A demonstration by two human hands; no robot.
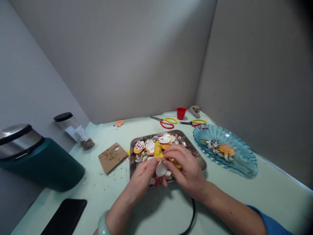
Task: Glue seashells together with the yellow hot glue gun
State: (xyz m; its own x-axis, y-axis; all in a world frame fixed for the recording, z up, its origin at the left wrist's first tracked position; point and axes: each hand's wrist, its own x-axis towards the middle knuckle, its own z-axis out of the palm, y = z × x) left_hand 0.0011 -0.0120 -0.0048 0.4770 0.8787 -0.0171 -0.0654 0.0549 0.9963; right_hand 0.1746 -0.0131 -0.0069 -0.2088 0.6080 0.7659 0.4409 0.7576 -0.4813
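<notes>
A white scallop shell [161, 168] is held between my two hands above the near edge of a metal tray [132, 166]. My left hand [146, 170] grips the shell's left side, with its thumb at the top and fingers beneath. My right hand [184, 166] pinches the shell's upper right edge with thumb and fingertips. Something small may be under the right fingertips, but I cannot make it out. In the tray lie several shells, among them a speckled shell [140, 145], and a yellow tool like a glue gun [157, 149], partly hidden by my hands.
A blue glass dish [246, 160] holding shells stands right. Behind the tray are red-and-yellow-handled scissors [168, 121], a second pair [197, 122] and a red cup [181, 113]. At left are a cardboard piece [110, 160], jar [73, 129], green bottle [49, 164] and dark phone [65, 217]. A black cord [193, 212] runs nearby.
</notes>
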